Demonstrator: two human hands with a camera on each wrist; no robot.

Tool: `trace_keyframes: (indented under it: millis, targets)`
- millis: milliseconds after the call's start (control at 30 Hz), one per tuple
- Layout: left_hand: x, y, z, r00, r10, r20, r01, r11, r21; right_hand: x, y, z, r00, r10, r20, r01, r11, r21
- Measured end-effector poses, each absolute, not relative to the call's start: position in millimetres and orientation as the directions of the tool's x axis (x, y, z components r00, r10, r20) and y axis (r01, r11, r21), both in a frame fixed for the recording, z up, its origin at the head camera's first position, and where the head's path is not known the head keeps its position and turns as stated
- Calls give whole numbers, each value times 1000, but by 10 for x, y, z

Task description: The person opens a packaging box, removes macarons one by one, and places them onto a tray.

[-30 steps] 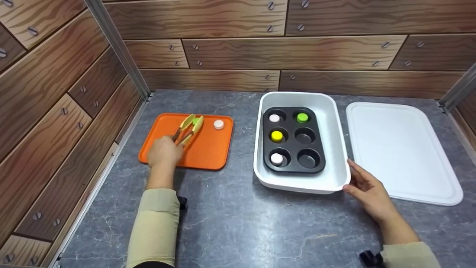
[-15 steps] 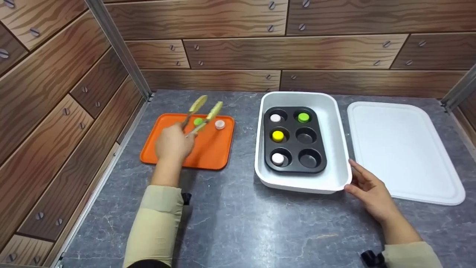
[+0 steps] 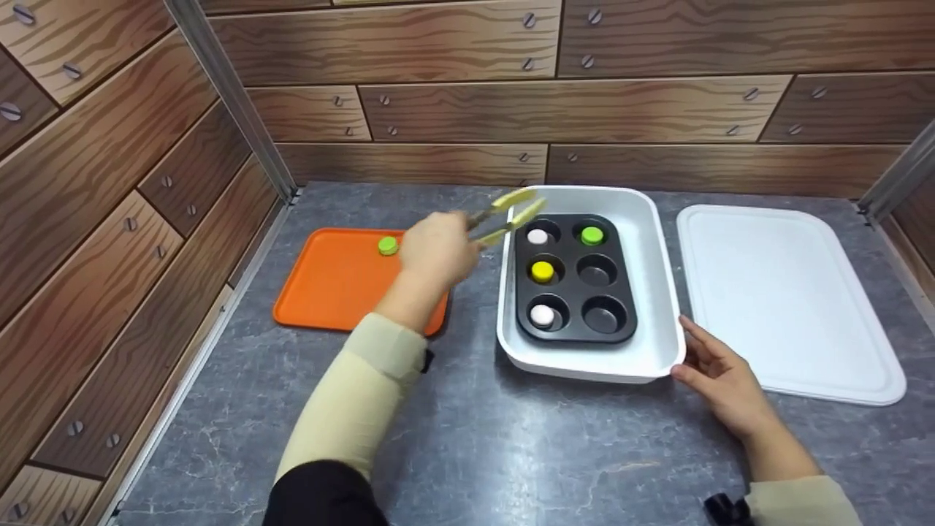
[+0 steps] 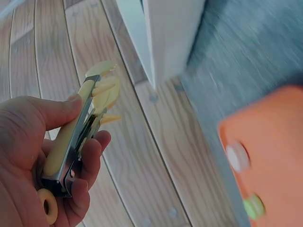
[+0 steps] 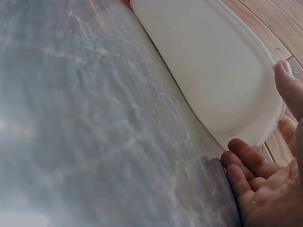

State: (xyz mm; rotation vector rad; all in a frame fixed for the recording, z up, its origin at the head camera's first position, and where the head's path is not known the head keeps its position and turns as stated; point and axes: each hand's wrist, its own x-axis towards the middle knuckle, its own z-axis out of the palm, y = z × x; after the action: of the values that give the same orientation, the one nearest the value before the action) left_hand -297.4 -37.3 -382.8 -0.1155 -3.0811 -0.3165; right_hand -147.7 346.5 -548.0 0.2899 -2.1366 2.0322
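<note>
My left hand (image 3: 438, 248) grips yellow-handled tongs (image 4: 71, 137), whose spread tips reach the left rim of a white tub (image 3: 665, 292). Nothing shows between the tips. Inside the tub lies a black muffin tin (image 3: 570, 292) with macaron-like pieces in several cups: a pale pink one (image 3: 537, 237), a green one (image 3: 592, 235), a yellow one (image 3: 542, 272) and a white one (image 3: 542, 315). On an orange tray (image 3: 329, 285) sit a green macaron (image 3: 387, 245) and a pinkish-white macaron (image 4: 237, 157), the latter hidden behind my hand in the head view. My right hand (image 3: 723, 380) holds the tub's near right corner.
A white lid (image 3: 789, 299) lies flat at the right of the tub. Wood-patterned walls (image 3: 453, 113) close off the back and left side of the grey marbled table (image 3: 467, 438).
The tongs have lifted from around the green macaron, leaving it on the tray, and moved right to the tub with my left hand. My right hand stays at the tub's corner.
</note>
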Motion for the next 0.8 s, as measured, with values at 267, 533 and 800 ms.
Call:
trace_keyframes:
  millis: [267, 533, 800]
  targets:
    - [-3165, 199, -3889, -980, 199, -4, 197, 974, 108, -1466, 3462, -5485, -966, -12, 257, -257, 99, -962]
    - [-3297, 508, -3981, -965, 253, -73, 248, 966, 73, -1465, 3467, -5500, -963, -9, 270, -270, 77, -960]
    - [-3363, 734, -4016, -954, 269, -132, 268, 963, 29, -1464, 3479, -5477, -965, -9, 263, -263, 85, -961]
